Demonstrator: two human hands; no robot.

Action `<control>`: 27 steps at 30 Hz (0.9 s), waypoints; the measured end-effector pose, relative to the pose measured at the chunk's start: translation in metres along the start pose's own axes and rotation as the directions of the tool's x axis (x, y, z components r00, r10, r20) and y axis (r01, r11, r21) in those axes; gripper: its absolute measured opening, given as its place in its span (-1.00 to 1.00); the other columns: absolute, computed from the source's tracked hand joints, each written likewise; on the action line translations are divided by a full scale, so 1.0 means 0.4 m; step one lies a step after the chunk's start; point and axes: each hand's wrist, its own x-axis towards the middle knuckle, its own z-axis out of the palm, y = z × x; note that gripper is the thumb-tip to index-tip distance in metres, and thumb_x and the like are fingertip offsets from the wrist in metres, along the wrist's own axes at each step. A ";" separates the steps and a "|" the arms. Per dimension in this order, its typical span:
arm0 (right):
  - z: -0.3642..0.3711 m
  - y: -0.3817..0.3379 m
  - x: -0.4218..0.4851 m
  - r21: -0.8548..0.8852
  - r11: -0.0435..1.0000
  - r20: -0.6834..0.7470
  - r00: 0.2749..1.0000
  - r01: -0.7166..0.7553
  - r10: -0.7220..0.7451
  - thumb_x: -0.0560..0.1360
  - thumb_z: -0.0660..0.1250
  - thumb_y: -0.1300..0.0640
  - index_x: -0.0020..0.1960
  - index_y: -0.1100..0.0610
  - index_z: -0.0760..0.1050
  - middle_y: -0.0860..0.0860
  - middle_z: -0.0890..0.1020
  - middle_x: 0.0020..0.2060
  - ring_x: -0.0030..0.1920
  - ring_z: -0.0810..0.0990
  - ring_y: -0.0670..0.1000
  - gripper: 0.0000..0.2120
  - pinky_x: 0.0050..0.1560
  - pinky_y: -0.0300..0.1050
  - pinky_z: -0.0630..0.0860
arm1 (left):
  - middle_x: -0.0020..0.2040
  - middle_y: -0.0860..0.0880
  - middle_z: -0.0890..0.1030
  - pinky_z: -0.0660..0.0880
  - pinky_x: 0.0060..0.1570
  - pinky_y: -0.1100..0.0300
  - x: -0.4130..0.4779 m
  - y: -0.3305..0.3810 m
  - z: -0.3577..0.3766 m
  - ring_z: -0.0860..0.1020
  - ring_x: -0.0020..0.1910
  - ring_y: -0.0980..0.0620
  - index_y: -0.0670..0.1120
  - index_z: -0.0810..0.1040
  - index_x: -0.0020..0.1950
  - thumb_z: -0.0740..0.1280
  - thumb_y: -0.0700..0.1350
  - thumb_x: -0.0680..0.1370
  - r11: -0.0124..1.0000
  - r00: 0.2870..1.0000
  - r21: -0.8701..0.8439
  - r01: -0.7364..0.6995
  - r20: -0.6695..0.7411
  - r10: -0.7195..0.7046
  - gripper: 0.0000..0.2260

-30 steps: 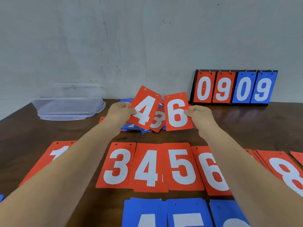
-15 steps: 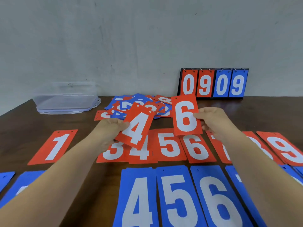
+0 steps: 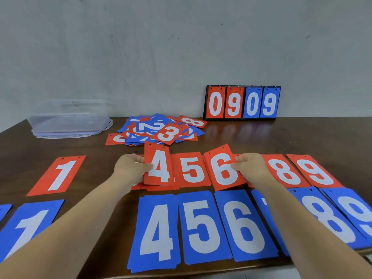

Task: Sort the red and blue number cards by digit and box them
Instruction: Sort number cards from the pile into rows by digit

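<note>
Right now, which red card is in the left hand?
The red 4: the left hand pinches its left edge. The right hand holds the red 6.

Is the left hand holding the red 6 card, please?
No, the left hand grips the red 4 card; the right hand holds the red 6 card.
</note>
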 end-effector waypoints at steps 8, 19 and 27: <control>0.059 0.008 -0.006 -0.535 0.836 -0.125 0.968 0.120 -0.219 0.53 0.30 0.22 0.10 0.13 0.46 0.00 0.54 -0.21 -0.28 0.49 -0.02 -0.84 -0.45 -0.23 0.34 | 0.31 -0.09 0.52 0.45 0.19 0.13 -0.034 0.016 0.030 0.48 0.28 -0.04 -0.13 0.52 0.29 0.43 -0.06 0.50 0.896 0.970 0.401 -0.192 -0.064 0.236 -0.62; 0.078 0.031 -0.026 -0.660 0.615 0.126 0.870 0.432 -0.476 0.61 0.19 0.07 0.22 -0.05 0.58 -0.02 0.57 0.10 0.16 0.41 0.03 -0.73 0.12 -0.09 0.42 | 0.28 -0.03 0.48 0.52 0.16 0.09 -0.037 -0.007 0.046 0.48 0.22 0.00 0.00 0.45 0.37 0.36 0.05 0.53 0.623 0.882 0.693 -0.363 0.040 0.470 -0.58; 0.084 0.034 -0.039 -0.690 0.624 0.073 0.893 0.366 -0.444 0.61 0.17 0.12 0.29 -0.01 0.54 0.02 0.55 0.18 0.22 0.42 0.04 -0.70 0.21 -0.06 0.43 | 0.41 0.07 0.41 0.24 0.41 -0.02 -0.038 -0.031 0.046 0.32 0.41 0.05 0.09 0.43 0.39 0.26 0.07 0.59 0.518 0.810 0.635 -0.573 0.344 0.475 -0.64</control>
